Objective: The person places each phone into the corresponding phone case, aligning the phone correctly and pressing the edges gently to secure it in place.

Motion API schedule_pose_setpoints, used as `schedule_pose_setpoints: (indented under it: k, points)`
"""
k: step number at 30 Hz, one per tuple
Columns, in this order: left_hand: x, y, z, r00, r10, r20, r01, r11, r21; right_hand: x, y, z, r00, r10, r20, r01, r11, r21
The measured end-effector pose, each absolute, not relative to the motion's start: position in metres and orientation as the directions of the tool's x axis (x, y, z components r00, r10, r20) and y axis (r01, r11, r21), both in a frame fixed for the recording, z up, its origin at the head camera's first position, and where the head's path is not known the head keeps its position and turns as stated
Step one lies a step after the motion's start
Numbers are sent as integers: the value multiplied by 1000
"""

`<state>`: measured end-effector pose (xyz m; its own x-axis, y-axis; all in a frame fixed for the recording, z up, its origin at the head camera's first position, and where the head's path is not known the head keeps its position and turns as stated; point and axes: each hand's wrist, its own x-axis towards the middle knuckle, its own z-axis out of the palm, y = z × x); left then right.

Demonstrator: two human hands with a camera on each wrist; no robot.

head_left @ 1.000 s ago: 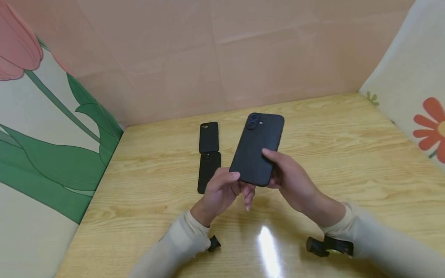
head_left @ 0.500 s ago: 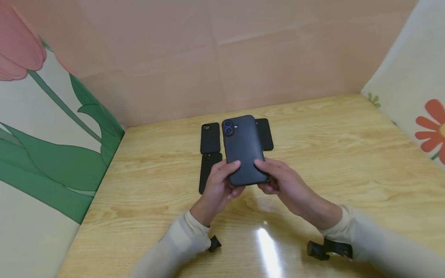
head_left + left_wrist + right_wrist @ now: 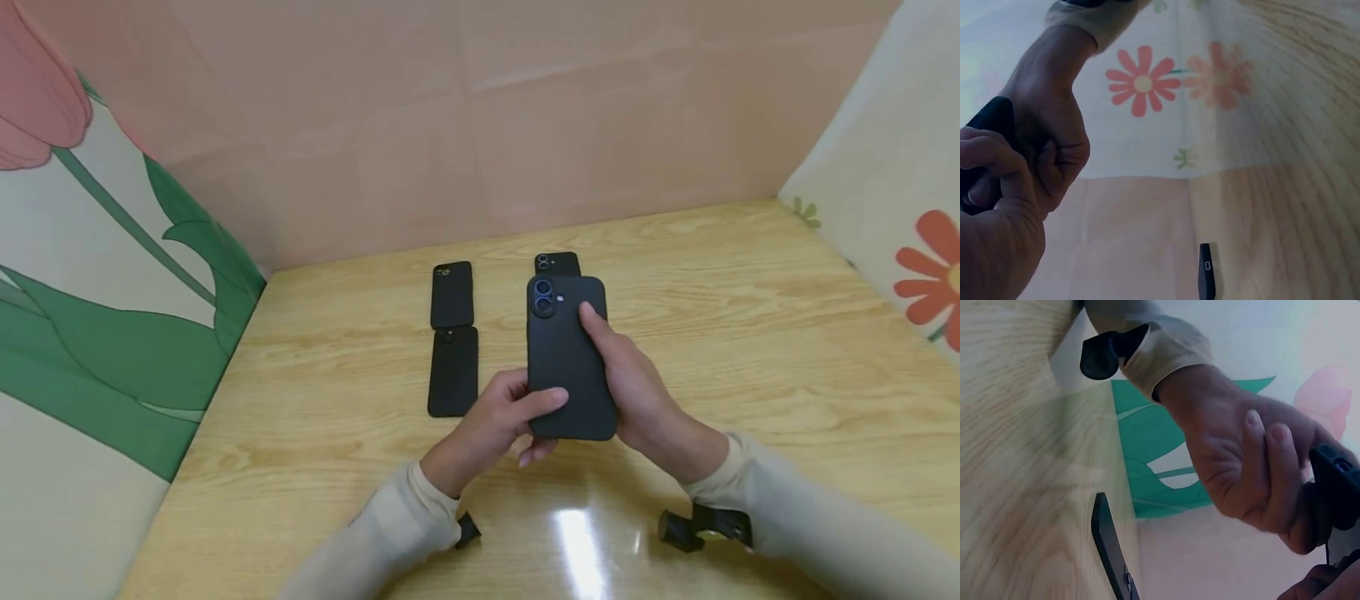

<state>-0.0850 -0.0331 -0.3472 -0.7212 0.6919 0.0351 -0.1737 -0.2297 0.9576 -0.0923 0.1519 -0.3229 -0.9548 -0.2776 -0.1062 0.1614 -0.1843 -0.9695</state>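
Both hands hold a black phone (image 3: 570, 375) with its back and two camera lenses facing up, raised over the table. My left hand (image 3: 498, 421) grips its lower left side, the thumb lying across the back and the fingers mostly hidden underneath. Along the right edge, my right hand (image 3: 641, 379) grips it with the thumb pressed on the upper back. In the right wrist view, a port shows at the end of the held phone (image 3: 1340, 481). Behind it on the table lies another black phone (image 3: 557, 264), its lower part hidden by the held one.
Left of the hands, a black phone (image 3: 452, 295) and a second one (image 3: 453, 372) lie end to end on the wooden table (image 3: 337, 367). A pink cloth (image 3: 360, 150) hangs behind the table. Printed cloths stand at both sides. Each wrist wears a black camera mount (image 3: 705, 527).
The held phone swung left, then came back right, lower and straighter. My right thumb slid up its back. The phone behind it is now partly uncovered at its camera end.
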Motion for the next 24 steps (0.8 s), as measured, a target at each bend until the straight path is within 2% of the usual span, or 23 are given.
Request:
schedule_pose_setpoints:
  k: [3, 7, 11, 19, 21, 24]
  points:
    - [-83, -33, -346, -677, 735, 32, -143, -174, 974, -93, 152, -324, -954, -278, -113, 163, -165, -973]
    - [-82, -32, -346, -642, 767, 12, -175, -163, 971, -94, 153, -325, -956, -270, -115, 157, -139, -978]
    - [-84, -33, -348, -631, 775, 24, -174, -171, 970, -94, 153, -324, -953, -281, -114, 157, -134, -978]
    - [-87, -37, -349, -639, 769, 16, -160, -153, 975, -95, 150, -322, -946, -303, -117, 187, -213, -959]
    - [-88, -37, -349, -665, 746, 19, -146, -155, 977, -94, 149, -322, -950, -290, -119, 178, -187, -966]
    - [-90, -36, -348, -758, 652, 16, -128, -173, 976, -94, 148, -324, -948, -281, -151, 185, -101, -977]
